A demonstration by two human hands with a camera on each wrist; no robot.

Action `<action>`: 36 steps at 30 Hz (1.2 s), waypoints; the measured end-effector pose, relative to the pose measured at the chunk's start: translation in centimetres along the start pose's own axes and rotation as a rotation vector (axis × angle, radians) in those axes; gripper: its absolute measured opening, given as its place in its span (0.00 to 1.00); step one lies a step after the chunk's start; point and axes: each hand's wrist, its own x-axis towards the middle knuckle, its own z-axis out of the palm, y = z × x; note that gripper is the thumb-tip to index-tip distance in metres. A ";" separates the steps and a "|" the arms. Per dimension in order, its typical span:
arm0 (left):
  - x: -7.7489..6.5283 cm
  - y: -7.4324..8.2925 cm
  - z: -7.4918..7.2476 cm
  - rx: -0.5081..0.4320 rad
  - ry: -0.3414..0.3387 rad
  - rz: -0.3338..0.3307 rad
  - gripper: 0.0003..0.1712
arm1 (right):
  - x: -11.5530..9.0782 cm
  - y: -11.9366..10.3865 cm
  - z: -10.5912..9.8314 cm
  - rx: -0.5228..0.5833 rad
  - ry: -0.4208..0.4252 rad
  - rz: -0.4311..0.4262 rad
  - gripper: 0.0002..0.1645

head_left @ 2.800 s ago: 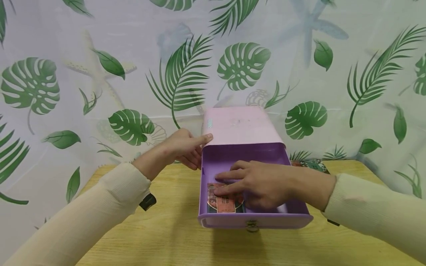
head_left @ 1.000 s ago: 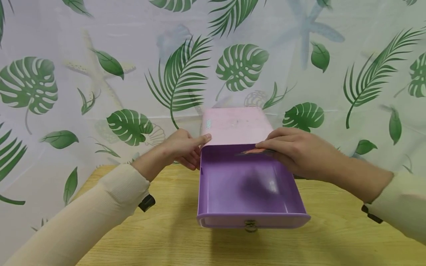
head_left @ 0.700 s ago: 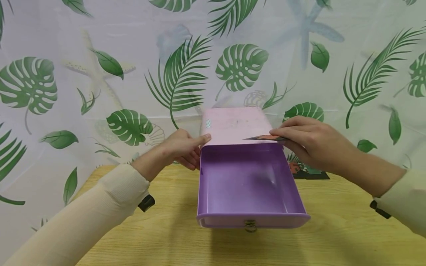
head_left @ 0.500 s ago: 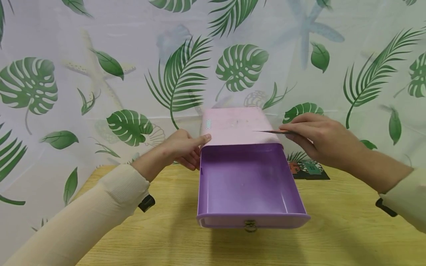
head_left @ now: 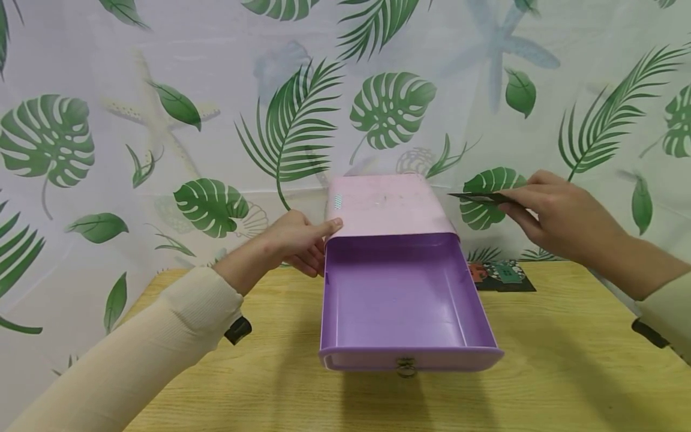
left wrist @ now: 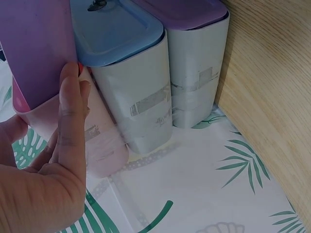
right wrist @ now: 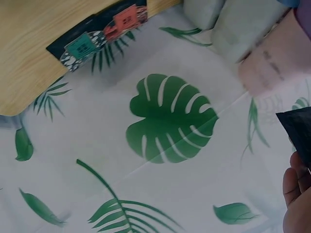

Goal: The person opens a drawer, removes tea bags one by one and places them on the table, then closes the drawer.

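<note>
A pink drawer box point(head_left: 385, 204) stands on the table with its purple drawer point(head_left: 396, 309) pulled out and bare inside. My left hand point(head_left: 297, 240) holds the casing's front left corner, thumb on top and fingers along the side. At the right, above the table, my right hand point(head_left: 567, 219) pinches a thin flat sachet point(head_left: 477, 197) by its near end. In the head view it shows almost edge-on and dark; the right wrist view catches only part of the black sachet point(right wrist: 299, 128).
More printed sachets point(head_left: 504, 275) lie on the wooden table point(head_left: 243, 372) right of the box. The left wrist view shows further units with a blue drawer point(left wrist: 119, 36) and a purple drawer point(left wrist: 187, 12) stacked with the pink one. A leaf-patterned cloth point(head_left: 216, 120) hangs behind.
My right hand has lifted the sachet out of the drawer and carried it up and right, past the box's right edge. The left hand keeps its hold on the casing.
</note>
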 end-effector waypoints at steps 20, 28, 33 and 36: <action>0.0 0.0 0.0 0.008 -0.001 0.002 0.37 | -3.8 4.0 -0.1 -0.100 -0.338 0.321 0.59; 0.0 0.0 -0.1 -0.001 0.002 -0.006 0.36 | -4.6 4.5 0.2 -0.080 -0.465 0.365 0.61; 0.1 0.0 -0.1 -0.008 0.002 -0.009 0.37 | -5.1 4.9 0.6 -0.038 -0.508 0.421 0.45; 0.1 0.0 -0.1 -0.003 0.004 -0.007 0.37 | -5.5 4.7 0.7 -0.001 -0.491 0.467 0.33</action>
